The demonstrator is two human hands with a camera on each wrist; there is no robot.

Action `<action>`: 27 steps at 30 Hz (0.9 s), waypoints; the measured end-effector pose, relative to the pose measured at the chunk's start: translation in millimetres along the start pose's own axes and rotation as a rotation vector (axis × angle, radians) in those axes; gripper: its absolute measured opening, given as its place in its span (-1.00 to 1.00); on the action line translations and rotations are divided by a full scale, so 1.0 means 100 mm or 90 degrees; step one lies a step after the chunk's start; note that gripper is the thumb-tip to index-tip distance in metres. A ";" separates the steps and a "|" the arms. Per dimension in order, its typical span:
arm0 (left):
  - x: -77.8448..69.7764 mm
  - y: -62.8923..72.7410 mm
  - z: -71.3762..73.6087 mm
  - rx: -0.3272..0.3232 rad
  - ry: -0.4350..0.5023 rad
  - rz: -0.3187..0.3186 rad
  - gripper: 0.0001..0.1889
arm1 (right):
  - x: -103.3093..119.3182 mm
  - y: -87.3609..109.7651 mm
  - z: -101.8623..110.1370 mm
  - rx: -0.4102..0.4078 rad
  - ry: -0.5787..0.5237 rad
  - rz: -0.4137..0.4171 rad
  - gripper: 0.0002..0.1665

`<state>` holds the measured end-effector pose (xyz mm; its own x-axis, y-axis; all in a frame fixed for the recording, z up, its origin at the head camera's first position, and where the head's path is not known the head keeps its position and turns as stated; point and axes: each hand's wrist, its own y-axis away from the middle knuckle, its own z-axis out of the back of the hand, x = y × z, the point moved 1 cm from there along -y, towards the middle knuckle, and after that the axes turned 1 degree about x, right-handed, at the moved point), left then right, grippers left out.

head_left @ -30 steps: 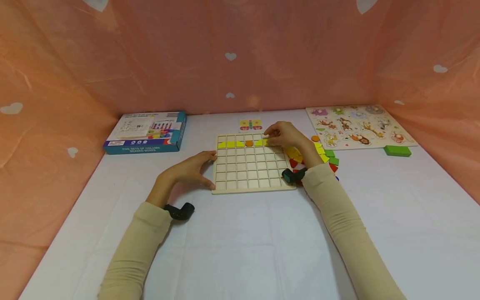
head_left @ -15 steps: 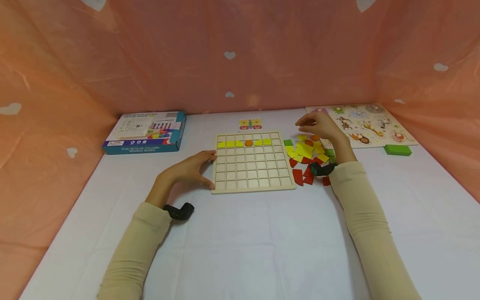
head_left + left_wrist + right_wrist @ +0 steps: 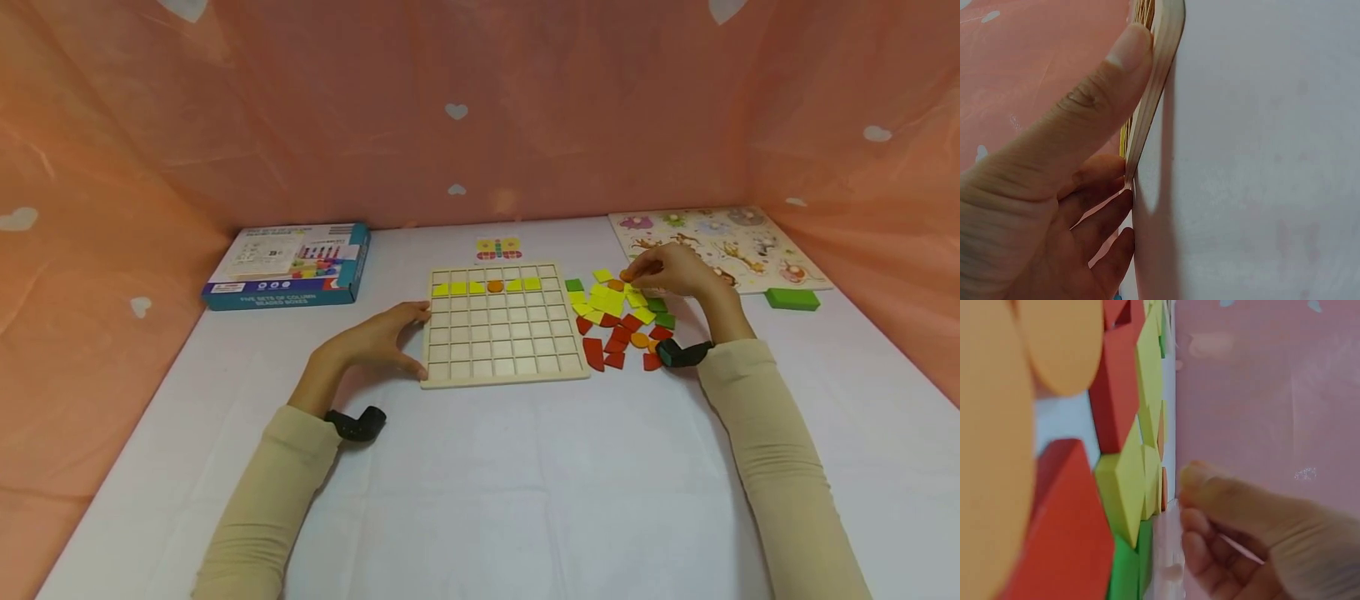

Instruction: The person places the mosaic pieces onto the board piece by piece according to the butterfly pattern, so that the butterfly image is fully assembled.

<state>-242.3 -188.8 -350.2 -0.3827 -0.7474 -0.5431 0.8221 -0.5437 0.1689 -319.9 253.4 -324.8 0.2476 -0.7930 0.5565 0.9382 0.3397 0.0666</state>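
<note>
A wooden grid board [image 3: 502, 325] lies on the white cloth, with several yellow pieces [image 3: 458, 288] and one orange disc [image 3: 495, 286] in its second row from the back. My left hand [image 3: 378, 340] touches the board's left edge, thumb at the near corner and fingers spread farther up; the left wrist view shows the thumb along the edge. Over the far end of a loose pile of yellow, red, green and orange tiles [image 3: 609, 298] is my right hand [image 3: 675, 268]. Its loosely bent fingertips are close to another orange disc [image 3: 1164, 489]; no tile shows in its fingers.
A small card [image 3: 498, 248] with a coloured pattern lies behind the board. At the left back is a blue-edged box [image 3: 285, 267]. An animal puzzle board [image 3: 720, 242] lies at the right back, with a green block [image 3: 792, 299] at its near edge.
My right hand has left the board's back row, moved right and come down to the far end of the tile pile. A yellow tile shows where it was. The left hand stays put.
</note>
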 end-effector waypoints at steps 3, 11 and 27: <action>0.00 0.01 0.00 -0.001 -0.002 0.003 0.00 | -0.03 0.01 -0.02 0.006 0.004 -0.016 -0.74; -0.02 0.02 0.01 0.006 0.008 0.019 0.00 | -0.04 0.00 -0.04 0.037 0.020 0.012 -0.75; -0.01 0.02 0.01 0.006 -0.005 0.019 0.00 | -0.07 -0.13 -0.12 0.023 0.030 0.012 -0.61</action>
<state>-240.8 -189.3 -348.8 -0.3604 -0.7664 -0.5317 0.8293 -0.5242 0.1935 -330.4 248.3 -339.2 0.2773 -0.8088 0.5187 0.9240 0.3724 0.0867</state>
